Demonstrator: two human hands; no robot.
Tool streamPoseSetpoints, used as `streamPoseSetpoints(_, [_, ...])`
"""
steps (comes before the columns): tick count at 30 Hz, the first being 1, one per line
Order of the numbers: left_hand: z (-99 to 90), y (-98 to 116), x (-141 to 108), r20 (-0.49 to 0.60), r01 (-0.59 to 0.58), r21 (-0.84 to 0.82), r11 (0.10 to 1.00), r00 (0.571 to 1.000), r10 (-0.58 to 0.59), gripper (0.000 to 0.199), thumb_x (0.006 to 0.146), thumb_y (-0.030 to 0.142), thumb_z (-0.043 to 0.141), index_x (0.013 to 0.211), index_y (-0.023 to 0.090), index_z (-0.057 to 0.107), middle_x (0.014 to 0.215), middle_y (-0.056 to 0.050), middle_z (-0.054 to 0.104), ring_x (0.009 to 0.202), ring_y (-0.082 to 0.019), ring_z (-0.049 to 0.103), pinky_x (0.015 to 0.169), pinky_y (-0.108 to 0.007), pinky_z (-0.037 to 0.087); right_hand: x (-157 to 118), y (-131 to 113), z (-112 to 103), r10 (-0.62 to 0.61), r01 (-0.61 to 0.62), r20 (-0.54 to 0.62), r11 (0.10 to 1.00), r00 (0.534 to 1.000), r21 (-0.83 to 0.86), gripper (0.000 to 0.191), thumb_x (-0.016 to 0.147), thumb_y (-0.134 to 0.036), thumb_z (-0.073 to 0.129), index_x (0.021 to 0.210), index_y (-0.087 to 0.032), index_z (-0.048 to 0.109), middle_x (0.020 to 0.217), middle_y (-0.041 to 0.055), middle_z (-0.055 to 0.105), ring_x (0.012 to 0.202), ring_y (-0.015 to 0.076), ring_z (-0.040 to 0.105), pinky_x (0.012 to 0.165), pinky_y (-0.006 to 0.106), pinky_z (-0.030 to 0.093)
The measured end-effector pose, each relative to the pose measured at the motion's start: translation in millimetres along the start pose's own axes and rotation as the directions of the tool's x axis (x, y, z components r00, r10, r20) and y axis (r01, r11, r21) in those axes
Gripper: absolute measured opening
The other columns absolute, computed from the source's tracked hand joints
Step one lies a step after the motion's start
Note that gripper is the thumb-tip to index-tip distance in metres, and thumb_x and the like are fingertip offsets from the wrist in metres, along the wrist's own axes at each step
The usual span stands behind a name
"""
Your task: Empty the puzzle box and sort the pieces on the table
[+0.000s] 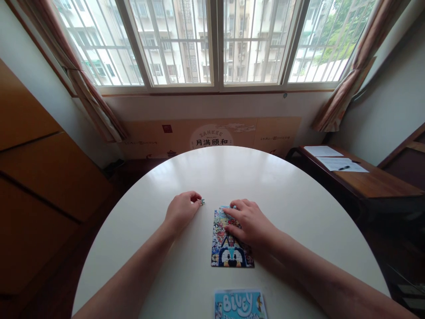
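A colourful jigsaw puzzle (232, 256) lies on the white round table (133, 248), with a dark-blue and light-blue dog face near its lower edge. My right hand (250, 221) rests over the puzzle's upper right part, fingers spread across its surface. To the left of the puzzle, my left hand (182, 210) pinches a small puzzle piece (202, 202) between thumb and fingers, just above or at the tabletop. Some pieces at the puzzle's top right are hidden under my right hand.
A light-blue Bluey box or booklet (239, 305) lies at the table's near edge. At the right, a brown wooden desk (381, 181) holds paper sheets (341, 164) and a pen. Barred windows and curtains stand beyond the table.
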State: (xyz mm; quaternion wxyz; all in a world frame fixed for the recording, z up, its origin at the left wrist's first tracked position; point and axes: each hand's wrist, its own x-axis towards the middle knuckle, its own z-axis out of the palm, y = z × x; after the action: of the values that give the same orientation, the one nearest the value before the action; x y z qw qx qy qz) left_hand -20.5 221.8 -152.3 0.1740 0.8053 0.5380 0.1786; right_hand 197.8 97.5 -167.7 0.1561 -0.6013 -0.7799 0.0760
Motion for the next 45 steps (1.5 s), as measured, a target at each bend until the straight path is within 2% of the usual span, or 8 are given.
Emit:
streamPoseSetpoints(3, [1.1, 4.0, -1.4, -0.036, -0.008, 0.083, 0.997, 0.999, 0.011, 0.017, 0.087, 0.027, 0.059, 0.094, 0.023, 0.074, 0.096, -0.004, 0.073, 0.087, -0.024, 0.066, 0.073, -0.034, 0.048, -0.2, -0.8, 4.2, -0.002, 0.002, -0.023, 1.000, 1.000, 0.020, 0.048, 0.093, -0.047, 0.057, 0.137, -0.028, 0.056, 0.133, 0.0085, 0.054, 0.121, 0.0272, 0.047, 0.105, 0.046, 0.035])
streamPoseSetpoints(7, [13.7, 20.5, -12.2, -0.104, -0.215, 0.103, 0.971, 0.969, 0.226, 0.020, 0.091, 0.026, 0.057, 0.099, 0.020, 0.075, 0.102, -0.007, 0.070, 0.098, -0.025, 0.062, 0.087, -0.038, 0.048, -0.1, 3.7, 6.5, 0.002, 0.003, -0.071, 0.998, 0.997, 0.070, 0.049, 0.091, -0.050, 0.059, 0.134, -0.026, 0.056, 0.131, 0.0069, 0.056, 0.120, 0.0243, 0.049, 0.106, 0.043, 0.036])
streamPoseSetpoints(9, [22.3, 30.5, -18.9, -0.077, -0.296, 0.120, 0.948, 0.949, 0.306, 0.019, 0.091, 0.028, 0.060, 0.101, 0.022, 0.075, 0.105, -0.007, 0.069, 0.102, -0.027, 0.059, 0.091, -0.042, 0.046, 0.4, 7.0, 6.7, 0.007, 0.001, -0.092, 0.996, 0.996, 0.090, 0.044, 0.090, -0.049, 0.061, 0.127, -0.024, 0.060, 0.128, 0.0070, 0.058, 0.117, 0.0230, 0.050, 0.104, 0.040, 0.038])
streamPoseSetpoints(12, [32.2, 40.7, -25.3, -0.031, -0.341, 0.150, 0.928, 0.936, 0.349, 0.016, 0.089, 0.031, 0.064, 0.098, 0.023, 0.075, 0.108, -0.007, 0.068, 0.104, -0.029, 0.056, 0.090, -0.045, 0.045, 1.2, 10.1, 6.7, 0.004, 0.006, -0.111, 0.995, 0.994, 0.097, 0.040, 0.087, -0.046, 0.065, 0.120, -0.023, 0.062, 0.124, 0.0067, 0.059, 0.115, 0.0225, 0.052, 0.103, 0.040, 0.038])
streamPoseSetpoints(31, [36.6, 37.2, -22.9, -0.077, -0.312, 0.019, 0.950, 0.947, 0.313, 0.010, 0.084, 0.019, 0.068, 0.091, 0.024, 0.074, 0.103, -0.004, 0.070, 0.105, -0.027, 0.056, 0.093, -0.045, 0.043, -4.3, 9.3, 10.9, 0.021, -0.012, -0.117, 0.997, 0.993, 0.080, 0.042, 0.087, -0.048, 0.064, 0.123, -0.028, 0.065, 0.131, 0.0053, 0.058, 0.122, 0.0242, 0.051, 0.109, 0.043, 0.038])
streamPoseSetpoints(40, [33.8, 32.5, -18.3, -0.142, -0.416, 0.098, 0.904, 0.893, 0.427, 0.008, 0.085, 0.018, 0.070, 0.091, 0.022, 0.074, 0.105, -0.005, 0.070, 0.103, -0.026, 0.058, 0.094, -0.045, 0.044, -6.7, 10.3, 10.8, 0.019, -0.014, -0.089, 0.998, 0.996, 0.056, 0.044, 0.090, -0.050, 0.060, 0.127, -0.027, 0.064, 0.135, 0.0064, 0.056, 0.124, 0.0251, 0.050, 0.110, 0.045, 0.038])
streamPoseSetpoints(42, [27.1, 26.2, -14.5, -0.196, -0.389, 0.126, 0.913, 0.892, 0.407, 0.008, 0.086, 0.020, 0.069, 0.092, 0.022, 0.074, 0.105, -0.005, 0.070, 0.104, -0.027, 0.058, 0.094, -0.045, 0.045, -7.0, 10.1, 10.3, 0.017, -0.012, -0.084, 0.998, 0.996, 0.057, 0.044, 0.091, -0.051, 0.059, 0.127, -0.026, 0.063, 0.136, 0.0071, 0.055, 0.125, 0.0249, 0.050, 0.110, 0.044, 0.038])
streamPoseSetpoints(45, [16.0, 11.4, -6.6, -0.283, -0.272, 0.120, 0.955, 0.912, 0.296, 0.010, 0.088, 0.024, 0.066, 0.094, 0.022, 0.074, 0.106, -0.006, 0.071, 0.105, -0.028, 0.058, 0.094, -0.046, 0.045, -7.5, 10.0, 8.6, 0.008, -0.003, -0.074, 0.998, 0.997, 0.067, 0.042, 0.095, -0.049, 0.052, 0.129, -0.026, 0.063, 0.136, 0.0075, 0.055, 0.126, 0.0244, 0.049, 0.111, 0.044, 0.038])
